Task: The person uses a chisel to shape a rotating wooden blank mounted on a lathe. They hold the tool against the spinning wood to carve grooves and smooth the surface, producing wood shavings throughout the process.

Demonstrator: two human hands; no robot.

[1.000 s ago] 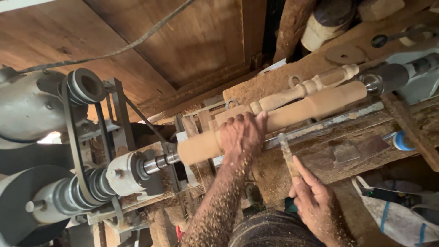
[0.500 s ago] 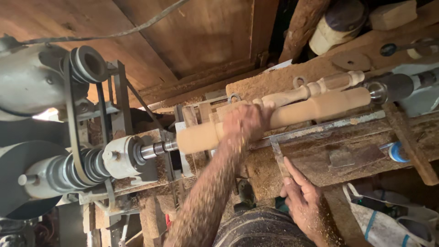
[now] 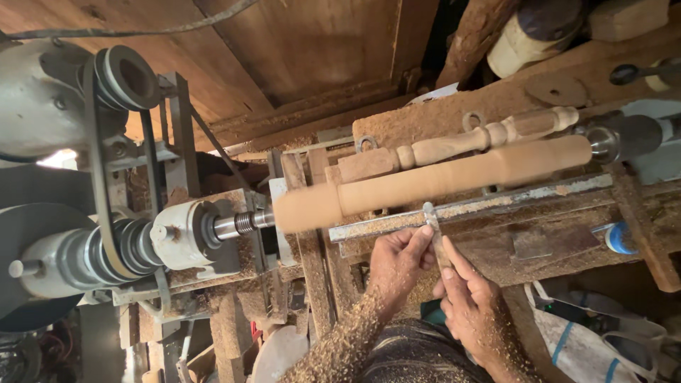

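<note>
Head view: both hands close on a narrow chisel (image 3: 434, 237). The left hand (image 3: 397, 266) pinches its blade between thumb and fingertips (image 3: 424, 234); the right hand (image 3: 472, 301) wraps the shaft just below. The tip rests on the metal tool rest (image 3: 496, 200), right above the fingers. Just beyond spins the rounded wooden blank (image 3: 433, 183), and past it lies a finished turned spindle (image 3: 468, 144). Sawdust coats the rough wooden bench (image 3: 567, 241); pulleys and belt (image 3: 106, 213) stand well left.
</note>
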